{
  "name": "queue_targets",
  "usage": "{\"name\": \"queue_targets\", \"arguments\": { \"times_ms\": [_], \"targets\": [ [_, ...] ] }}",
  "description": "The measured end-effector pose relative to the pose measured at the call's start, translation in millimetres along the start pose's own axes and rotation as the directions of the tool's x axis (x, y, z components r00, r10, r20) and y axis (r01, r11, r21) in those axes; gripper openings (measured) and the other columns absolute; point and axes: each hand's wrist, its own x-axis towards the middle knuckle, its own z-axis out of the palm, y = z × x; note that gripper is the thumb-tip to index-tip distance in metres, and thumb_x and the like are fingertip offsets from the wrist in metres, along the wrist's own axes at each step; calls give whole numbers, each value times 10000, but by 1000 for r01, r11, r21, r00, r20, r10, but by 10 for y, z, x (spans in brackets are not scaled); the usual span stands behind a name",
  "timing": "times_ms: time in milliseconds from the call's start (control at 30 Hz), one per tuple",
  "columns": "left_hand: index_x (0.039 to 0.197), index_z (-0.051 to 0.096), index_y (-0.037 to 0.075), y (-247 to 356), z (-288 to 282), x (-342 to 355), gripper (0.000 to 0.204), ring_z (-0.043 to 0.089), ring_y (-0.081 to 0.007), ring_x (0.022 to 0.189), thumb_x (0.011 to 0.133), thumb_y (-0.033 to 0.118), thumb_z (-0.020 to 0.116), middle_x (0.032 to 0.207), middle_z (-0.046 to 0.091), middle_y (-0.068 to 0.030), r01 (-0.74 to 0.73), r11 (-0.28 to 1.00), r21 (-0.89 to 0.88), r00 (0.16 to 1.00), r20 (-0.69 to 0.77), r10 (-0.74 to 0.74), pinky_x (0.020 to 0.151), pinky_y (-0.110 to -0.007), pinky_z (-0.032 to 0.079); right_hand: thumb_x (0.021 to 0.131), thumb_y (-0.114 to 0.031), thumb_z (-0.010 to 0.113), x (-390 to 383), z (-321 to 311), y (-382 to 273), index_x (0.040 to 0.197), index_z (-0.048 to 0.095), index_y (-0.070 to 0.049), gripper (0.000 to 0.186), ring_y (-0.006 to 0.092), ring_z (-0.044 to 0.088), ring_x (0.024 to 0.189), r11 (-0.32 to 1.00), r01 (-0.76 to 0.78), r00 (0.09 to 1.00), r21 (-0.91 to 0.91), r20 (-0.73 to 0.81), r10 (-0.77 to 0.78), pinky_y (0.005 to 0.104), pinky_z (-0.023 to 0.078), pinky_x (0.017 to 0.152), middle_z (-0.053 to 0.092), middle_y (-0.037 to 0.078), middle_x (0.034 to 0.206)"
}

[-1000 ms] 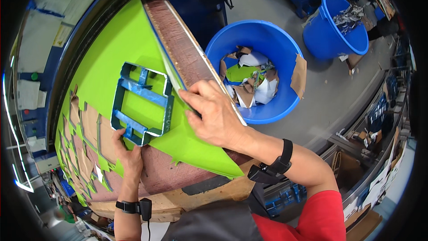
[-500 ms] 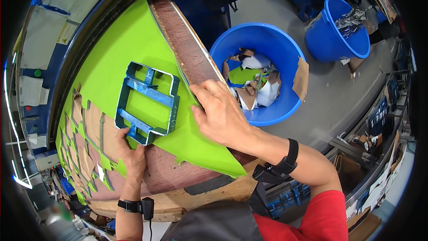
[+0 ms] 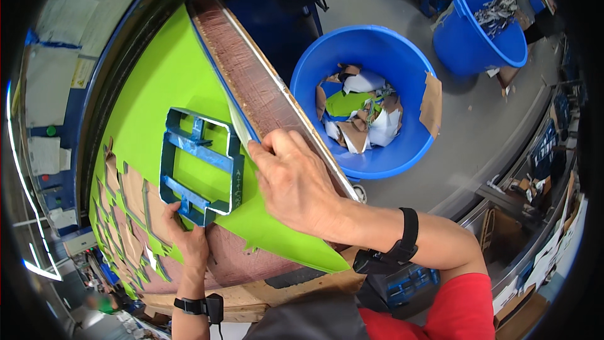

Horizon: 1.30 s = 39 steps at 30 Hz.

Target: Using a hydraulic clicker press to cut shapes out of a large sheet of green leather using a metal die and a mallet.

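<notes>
Cutting die (image 3: 200, 167), a blue steel-rule frame of rectangular outline with crossbars, lies flat on a bright green sheet (image 3: 157, 82) spread over a worn, reddish-brown cutting board (image 3: 258, 97) on the bench. Left hand (image 3: 187, 239) grips the near corner of the frame, fingers curled and pinching its lower edge; right hand (image 3: 296, 182) rests just beside the frame's right side, fingers pressed together with the tips nipping the sheet's lifted right edge, where a pale underside shows. For a clean step, as a judgement, the frame wants to sit wholly on uncut green material, close to the existing cut-outs but not overlapping them, with the sheet held flat beneath it rather than curled. Left of the frame the sheet is already riddled with cut-out openings (image 3: 129, 214) through which the board shows, so spare material lies chiefly above and to the right. A jagged lower margin of the sheet trails toward the person's body. Beyond the bench edge stands a large blue tub (image 3: 402, 151) holding green, white and brown offcuts, near enough to catch an elbow; a second blue bucket (image 3: 465, 38) stands well apart behind it. Each wrist carries a black band (image 3: 402, 249).
</notes>
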Motion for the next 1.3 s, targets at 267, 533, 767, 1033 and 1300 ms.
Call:
{"name": "queue_targets", "arguments": {
  "times_ms": [267, 533, 767, 1033, 1300],
  "targets": [
    [1346, 406, 64, 34, -35, -31, 655, 473, -216, 1220, 832, 41, 812, 1286, 450, -79, 10, 999, -34, 1000, -1, -10, 1081, -350, 364, 863, -20, 633, 26, -190, -54, 1220, 560, 124, 392, 365, 599, 906, 982, -167, 965, 91, 221, 143, 467, 508, 751, 526, 204, 1037],
    [1326, 423, 69, 73, -28, -39, 609, 492, -213, 1153, 848, 80, 800, 1245, 490, -75, -8, 999, 40, 1000, -21, 9, 1037, -348, 380, 832, -4, 625, -33, -151, 6, 1251, 534, 187, 469, 331, 621, 850, 978, -88, 984, 189, 167, 57, 414, 543, 612, 517, 204, 1019],
    [1326, 414, 76, 90, -37, -36, 620, 492, -217, 1129, 851, 106, 811, 1230, 490, -78, -21, 998, 57, 999, -29, 23, 1019, -350, 389, 817, -7, 627, -35, -69, 20, 1245, 552, 191, 478, 296, 603, 817, 990, -3, 997, 139, 78, -7, 372, 531, 550, 513, 187, 958],
    [1329, 418, 79, 103, -49, -33, 631, 484, -218, 1133, 842, 112, 817, 1244, 473, -78, -57, 995, 80, 998, -19, 59, 1024, -353, 380, 809, -19, 631, -55, -115, 32, 1239, 587, 150, 464, 265, 562, 716, 998, 40, 998, 53, 55, -43, 346, 473, 486, 495, 160, 901],
    [1340, 424, 69, 93, -43, -45, 654, 473, -219, 1156, 832, 131, 830, 1259, 462, -67, -44, 997, 71, 999, -24, 46, 1046, -359, 362, 833, 10, 631, -27, -108, 8, 1214, 587, 156, 410, 281, 599, 724, 988, -21, 999, 156, 50, 14, 377, 472, 492, 501, 157, 903]
  ]
}}
